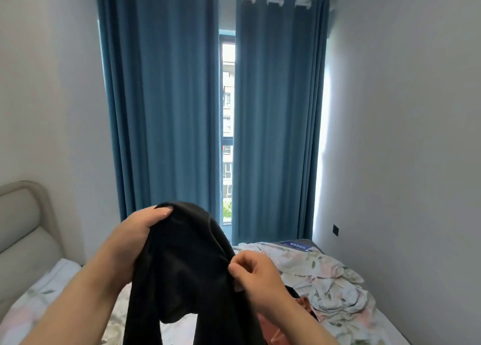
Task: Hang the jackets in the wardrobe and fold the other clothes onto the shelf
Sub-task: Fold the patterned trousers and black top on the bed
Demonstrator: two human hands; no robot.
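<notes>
A black garment [182, 266] hangs in front of me above the bed, its lower ends drooping out of view at the bottom. My left hand [135, 238] grips its upper left edge, thumb on top of the fabric. My right hand [252, 274] pinches its right edge lower down. A pinkish-red piece of clothing [270, 329] and another dark item [292, 292] lie on the bed under my right forearm, mostly hidden. The wardrobe and shelf are out of view.
The bed [377, 329] with a floral sheet fills the bottom of the view; a crumpled floral blanket [325, 277] is heaped at its right. A padded headboard [23, 227] stands at the left. Blue curtains [166, 110] cover the window ahead, and white walls close both sides.
</notes>
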